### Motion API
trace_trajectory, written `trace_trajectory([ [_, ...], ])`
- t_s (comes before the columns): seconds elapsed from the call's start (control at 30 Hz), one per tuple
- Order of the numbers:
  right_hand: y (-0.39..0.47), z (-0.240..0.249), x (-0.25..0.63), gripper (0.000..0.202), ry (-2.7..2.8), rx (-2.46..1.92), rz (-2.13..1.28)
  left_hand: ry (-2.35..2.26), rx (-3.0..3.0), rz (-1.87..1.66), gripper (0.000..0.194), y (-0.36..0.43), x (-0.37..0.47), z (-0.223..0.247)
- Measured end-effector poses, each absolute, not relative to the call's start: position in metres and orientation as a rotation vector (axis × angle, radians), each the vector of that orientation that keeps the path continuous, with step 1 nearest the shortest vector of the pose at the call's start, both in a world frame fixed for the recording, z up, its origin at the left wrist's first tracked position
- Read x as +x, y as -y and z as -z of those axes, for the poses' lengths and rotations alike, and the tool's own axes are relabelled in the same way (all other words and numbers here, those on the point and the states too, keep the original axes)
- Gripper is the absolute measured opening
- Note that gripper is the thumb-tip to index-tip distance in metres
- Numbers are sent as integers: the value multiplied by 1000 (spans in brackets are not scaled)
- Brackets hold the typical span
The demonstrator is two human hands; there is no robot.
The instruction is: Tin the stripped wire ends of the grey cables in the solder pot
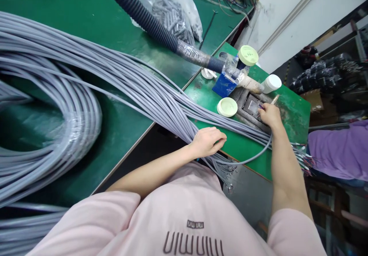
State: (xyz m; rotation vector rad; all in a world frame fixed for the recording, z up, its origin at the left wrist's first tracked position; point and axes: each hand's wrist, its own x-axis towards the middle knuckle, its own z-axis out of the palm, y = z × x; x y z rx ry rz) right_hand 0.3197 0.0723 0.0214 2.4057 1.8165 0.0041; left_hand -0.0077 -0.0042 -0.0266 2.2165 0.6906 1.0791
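My right hand [270,114] is closed in a pinch at the end of a grey cable [254,157], which loops up behind my wrist. Its fingertips are over a dark metal pot [244,108] with a shiny, silvery surface [253,107] inside; thin dark wire ends show at the fingers. Across the thick bundle of grey cables [161,110] lies my left hand [208,141], fingers curled together; whatever is under them is hidden. Stripped cable ends with coloured wires [306,160] stick out past my right forearm, and more ends [227,171] hang below my left hand.
A ribbed hose [143,18] reaches down to the pot beside a blue box [225,84]. Around it stand a pale green lid [227,107], a yellow-lidded jar [248,55] and a white tub [271,83]. Coiled cables [77,133] lie left. A person in purple [340,150] is at right.
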Motion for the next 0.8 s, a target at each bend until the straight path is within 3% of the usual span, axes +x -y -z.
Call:
trace_trajectory([
  [0.3,-75,-23,317,28,-1840,2423,-19,-664,2254,-1167,13,4,-8,26],
  [0.5,-52,-49,314,19,-1972,2607,9,-680,2277,-1188,12,4,-8,25],
  [0.67,30,-86,298,24,-2107,2952,202,-705,2275,-1131,14,5,-9,26],
  [0.8,147,-94,302,23,-1752,3299,202,-644,2260,-1030,15,2,-13,19],
])
